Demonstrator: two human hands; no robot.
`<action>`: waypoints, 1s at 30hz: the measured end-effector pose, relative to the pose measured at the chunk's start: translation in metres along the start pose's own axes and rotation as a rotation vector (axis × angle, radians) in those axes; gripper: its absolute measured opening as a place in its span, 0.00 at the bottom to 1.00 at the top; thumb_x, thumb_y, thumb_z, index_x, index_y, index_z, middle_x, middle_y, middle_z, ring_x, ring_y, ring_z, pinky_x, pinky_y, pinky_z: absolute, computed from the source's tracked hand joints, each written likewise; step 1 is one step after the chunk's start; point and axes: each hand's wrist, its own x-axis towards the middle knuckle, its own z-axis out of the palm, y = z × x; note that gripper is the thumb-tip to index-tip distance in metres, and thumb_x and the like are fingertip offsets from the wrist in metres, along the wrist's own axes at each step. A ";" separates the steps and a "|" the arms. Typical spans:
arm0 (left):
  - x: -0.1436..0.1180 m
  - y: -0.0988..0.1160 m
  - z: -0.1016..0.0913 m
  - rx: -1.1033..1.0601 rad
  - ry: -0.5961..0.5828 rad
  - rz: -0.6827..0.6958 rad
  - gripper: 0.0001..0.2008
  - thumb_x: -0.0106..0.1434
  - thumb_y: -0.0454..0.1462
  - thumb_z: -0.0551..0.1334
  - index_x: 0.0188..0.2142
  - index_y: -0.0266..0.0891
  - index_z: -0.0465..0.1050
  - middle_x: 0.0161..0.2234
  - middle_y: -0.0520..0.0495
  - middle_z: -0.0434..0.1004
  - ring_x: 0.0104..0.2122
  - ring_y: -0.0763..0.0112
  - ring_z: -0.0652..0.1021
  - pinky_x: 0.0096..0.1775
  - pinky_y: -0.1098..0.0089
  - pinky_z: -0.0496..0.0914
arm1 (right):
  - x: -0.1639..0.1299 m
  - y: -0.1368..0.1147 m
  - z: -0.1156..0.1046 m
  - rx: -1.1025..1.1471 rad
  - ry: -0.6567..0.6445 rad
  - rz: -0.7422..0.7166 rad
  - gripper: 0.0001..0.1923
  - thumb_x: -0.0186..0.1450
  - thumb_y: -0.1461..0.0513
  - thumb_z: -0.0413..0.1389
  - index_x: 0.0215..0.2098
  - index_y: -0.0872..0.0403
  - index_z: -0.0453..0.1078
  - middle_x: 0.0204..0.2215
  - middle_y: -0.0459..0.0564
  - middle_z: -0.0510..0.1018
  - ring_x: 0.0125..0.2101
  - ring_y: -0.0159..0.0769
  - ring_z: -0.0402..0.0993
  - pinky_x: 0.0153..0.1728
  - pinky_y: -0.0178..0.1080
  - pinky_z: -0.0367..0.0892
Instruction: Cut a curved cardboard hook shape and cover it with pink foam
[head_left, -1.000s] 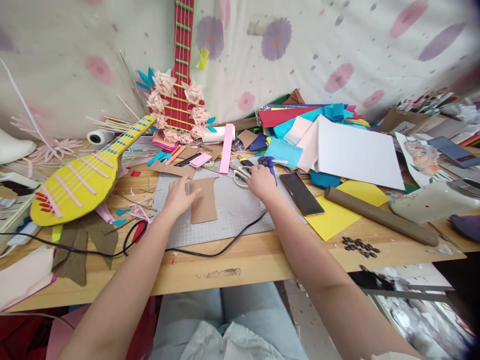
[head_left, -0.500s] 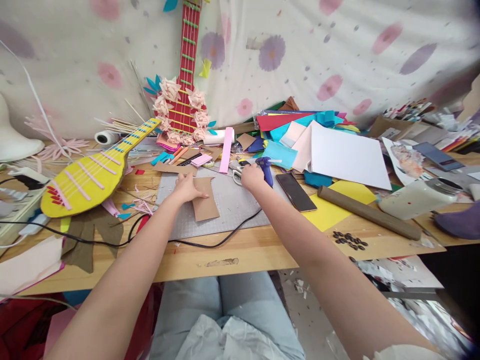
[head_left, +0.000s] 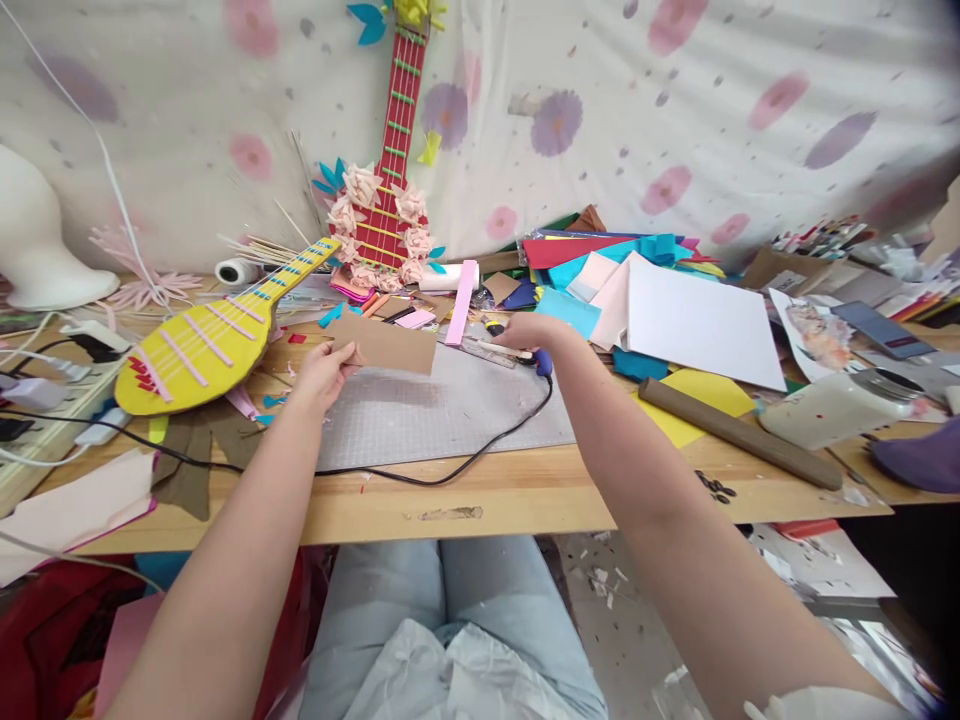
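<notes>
- Left hand [head_left: 324, 368] pinching the left edge of a brown cardboard piece [head_left: 386, 345], thumb on top, fingers beneath; piece lifted clear of the grey cutting mat [head_left: 450, 415], held roughly level above the mat's far-left part.
- Right hand [head_left: 534, 335] closed around a blue-handled glue gun [head_left: 541, 360] at the far right corner of the mat; black cord [head_left: 480, 455] trailing from it across the mat toward the near left.
- Cardboard piece: thin, flat, light by the look of it; no sag from a one-edge pinch, so judged fairly stiff. Likely to crease if bent hard; matte face, not slippery.
- Best hold, as judged: along an edge, thumb over and fingers under, well away from any face meant for glue.
- Glue gun: rigid body; grip on the handle, cord side kept free. Nozzle hidden by the hand, heat state not readable.
- Nearby: yellow cardboard guitar [head_left: 206, 345] to the left on the wooden table [head_left: 487, 495]; red guitar [head_left: 386, 215] upright against the far floral cloth; white sheet [head_left: 697, 320] and brown tube [head_left: 739, 430] to the right.
</notes>
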 end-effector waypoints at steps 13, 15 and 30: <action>-0.020 -0.048 0.008 -0.215 0.069 0.107 0.06 0.56 0.28 0.57 0.29 0.40 0.66 0.33 0.51 0.75 0.33 0.79 0.76 0.41 0.69 0.70 | -0.032 0.012 0.081 0.570 0.156 -0.214 0.19 0.53 0.49 0.55 0.33 0.54 0.59 0.26 0.42 0.65 0.26 0.28 0.62 0.27 0.32 0.59; -0.019 -0.045 0.004 -0.214 0.083 0.110 0.05 0.56 0.29 0.57 0.30 0.40 0.67 0.35 0.50 0.75 0.34 0.77 0.76 0.41 0.68 0.71 | -0.032 0.012 0.080 0.481 0.126 -0.243 0.20 0.55 0.47 0.53 0.34 0.54 0.60 0.29 0.43 0.66 0.30 0.29 0.62 0.31 0.33 0.59; -0.022 -0.047 0.007 -0.212 0.056 0.087 0.08 0.56 0.28 0.56 0.32 0.40 0.69 0.35 0.49 0.76 0.33 0.76 0.76 0.39 0.67 0.73 | -0.036 -0.023 0.049 0.443 -0.535 -0.242 0.24 0.54 0.43 0.51 0.28 0.56 0.67 0.18 0.44 0.69 0.18 0.27 0.65 0.21 0.32 0.62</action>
